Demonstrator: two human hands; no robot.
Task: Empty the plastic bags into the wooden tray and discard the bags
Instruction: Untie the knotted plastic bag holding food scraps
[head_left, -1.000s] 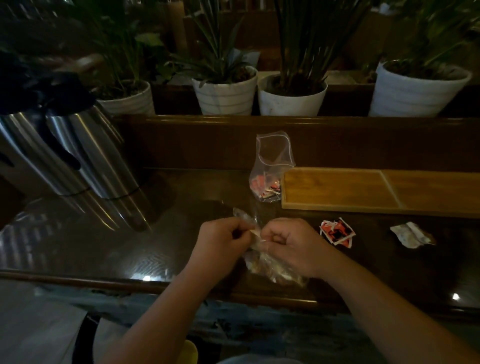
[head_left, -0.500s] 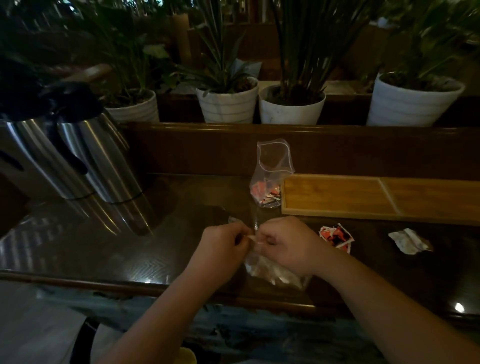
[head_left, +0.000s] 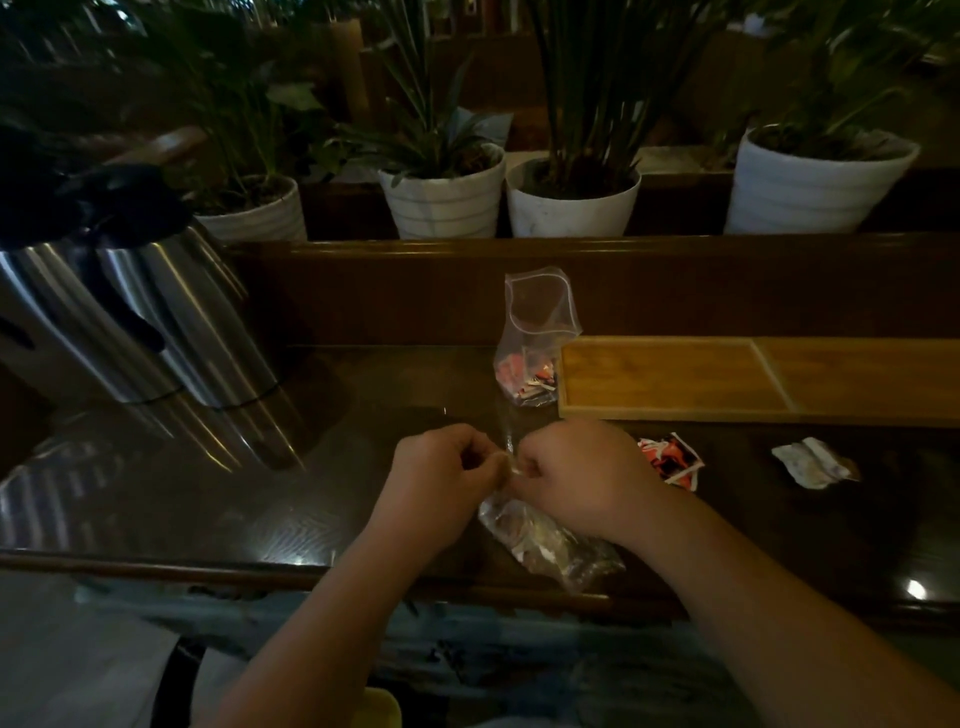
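Clear plastic, a small filled bag (head_left: 550, 545) is pinched at its top by the closed fingers of the left hand (head_left: 441, 478) and the right hand (head_left: 576, 473), low over the dark glossy surface (head_left: 260, 499). A second bag (head_left: 535, 343) stands against the empty wooden tray (head_left: 727, 379). Loose sachets (head_left: 670, 460) lie just beside the right hand.

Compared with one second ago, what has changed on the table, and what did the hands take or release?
Almost nothing. Both the left hand and the right hand keep pinching the top of the clear bag at the table's near edge; nothing was taken or released. The standing bag, the empty wooden tray, the red packets and the crumpled wrapper stayed in place. Only the camera shifted slightly.
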